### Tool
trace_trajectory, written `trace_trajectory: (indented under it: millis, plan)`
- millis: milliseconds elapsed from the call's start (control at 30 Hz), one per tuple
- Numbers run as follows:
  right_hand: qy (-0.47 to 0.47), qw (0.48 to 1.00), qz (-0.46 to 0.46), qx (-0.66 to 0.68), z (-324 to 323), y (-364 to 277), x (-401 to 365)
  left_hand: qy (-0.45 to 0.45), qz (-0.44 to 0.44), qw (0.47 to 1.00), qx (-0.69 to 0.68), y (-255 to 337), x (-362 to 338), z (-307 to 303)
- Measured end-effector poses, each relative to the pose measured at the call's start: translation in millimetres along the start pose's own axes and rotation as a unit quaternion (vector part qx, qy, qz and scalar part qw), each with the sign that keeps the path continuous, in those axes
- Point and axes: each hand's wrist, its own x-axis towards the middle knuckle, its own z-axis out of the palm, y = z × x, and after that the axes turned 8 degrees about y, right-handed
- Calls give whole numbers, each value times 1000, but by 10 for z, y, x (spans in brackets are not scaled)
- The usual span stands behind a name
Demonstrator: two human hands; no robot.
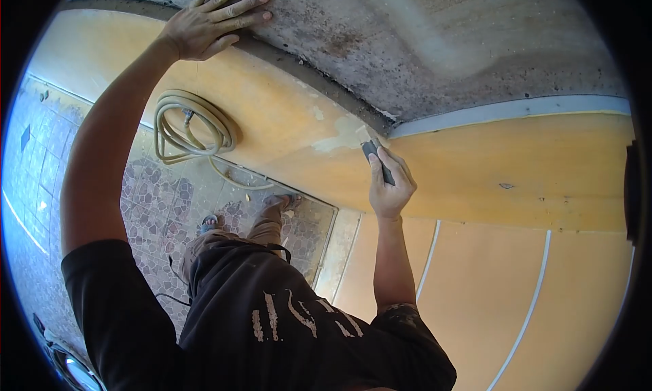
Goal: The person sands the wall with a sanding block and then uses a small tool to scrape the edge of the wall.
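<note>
My right hand [392, 185] is closed around the dark handle of a scraper [378, 161]. The scraper's blade end touches or nearly touches the yellow wall [272, 113] near its upper corner, beside a pale patch [337, 134] of bare or filled surface. Fingers spread, my left hand [214, 23] lies flat against the rough grey surface [326, 34] at the upper left and holds nothing. A dark ledge edge [305, 72] runs between that grey surface and the yellow wall.
A coiled beige hose [227, 136] hangs at the yellow wall, its loose end trailing low. My sandalled feet stand on the patterned tile floor [153, 194]. A whitish strip [509, 110] borders the grey surface at right. Orange panels [475, 275] with pale lines are at lower right.
</note>
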Motion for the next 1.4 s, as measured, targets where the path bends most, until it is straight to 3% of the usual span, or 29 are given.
trace_trajectory:
  millis: [100, 267, 467, 500, 567, 600, 700, 867, 1000, 1067, 1133, 1267, 1333, 1367, 1400]
  plan:
    - [-21, 1000, 2, 1, 14, 52, 97, -18, -9, 1000, 17, 12, -3, 49]
    - [-50, 998, -2, 48, 337, 38, 276, 71, 38, 996, 25, -49, -22, 66]
    - [-39, 997, 12, 64, 96, 182, -22, 73, 20, 997, 22, 21, -44, 86]
    - [-1, 990, 42, 137, 303, 57, 83, 72, 17, 997, 24, -41, -49, 93]
    - [-37, 995, 4, 98, 508, -8, 137, 118, 40, 992, 29, -49, -54, 162]
    - [-69, 995, -42, 64, 612, -28, 172, 117, 40, 992, 26, -16, -57, 156]
    - [-60, 995, -45, 72, 617, -41, 142, 49, 25, 998, 30, -2, -40, 90]
    - [-7, 998, -30, 55, 461, 5, 82, 71, 27, 997, 0, 8, -68, 71]
    - [-18, 999, 6, 42, 649, -119, 41, 82, 29, 995, 49, 14, -39, 120]
    - [-9, 999, -5, 38, 533, -76, 29, 19, -6, 1000, 10, 36, -31, 103]
    - [2, 999, -15, 44, 513, -53, 100, 26, -8, 999, 18, -64, -35, 65]
    - [-41, 994, -12, 98, 946, -310, 242, 51, 16, 998, 25, 63, -29, 120]
    - [-48, 993, -19, 104, 899, -264, 241, -13, -2, 1000, 8, 33, -9, 74]
    - [-27, 995, -23, 95, 768, -176, 175, 44, 33, 998, 7, -2, -18, 57]
    - [-5, 996, -25, 86, 691, -122, 149, 43, 24, 999, 15, -9, -30, 67]
